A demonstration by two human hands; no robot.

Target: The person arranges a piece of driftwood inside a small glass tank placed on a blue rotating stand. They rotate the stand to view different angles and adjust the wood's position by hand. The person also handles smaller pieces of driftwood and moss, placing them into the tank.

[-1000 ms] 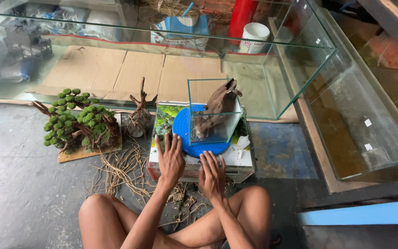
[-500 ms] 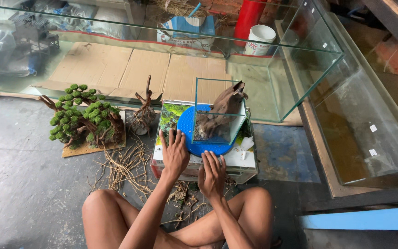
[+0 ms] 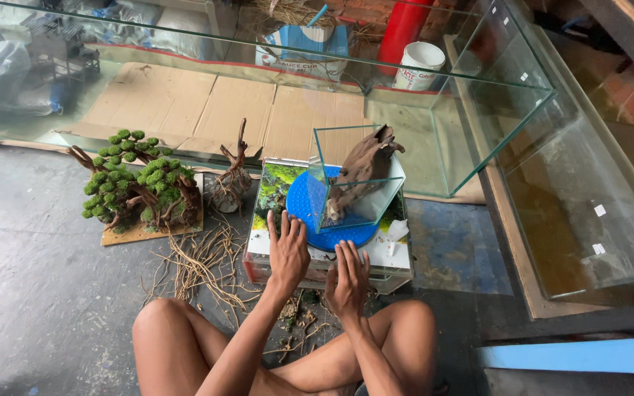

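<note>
Your left hand (image 3: 288, 253) lies flat, fingers spread wide, on the white lid of the low box (image 3: 394, 260), its fingertips touching the near-left rim of the blue round turntable (image 3: 304, 209). It holds nothing.

Your right hand (image 3: 346, 279) lies just beside it to the right, also flat and open, fingers pointing far toward the near edge of the turntable. It holds nothing either.

The small glass tank (image 3: 354, 180) stands on the turntable, slightly tilted in this view, with a dark piece of driftwood (image 3: 361, 172) leaning inside and poking above its far-right rim.

Handling judgement: the tank is thin bare glass, so stiff, slippery and easily chipped at edges and corners; take it by two opposite walls low down, or under the base, never by the rim alone. The driftwood looks rigid and rough, probably light, and rests loose, so it may shift if the tank tips. The turntable may spin under a push at the rim.

To the left on the grey floor: a moss-topped bonsai-style tree (image 3: 137, 187) on a board, a smaller bare root piece (image 3: 230, 180), and loose thin roots (image 3: 199, 260) near your left knee. A large glass aquarium (image 3: 478, 125) stands on the far side, over flattened cardboard.
</note>
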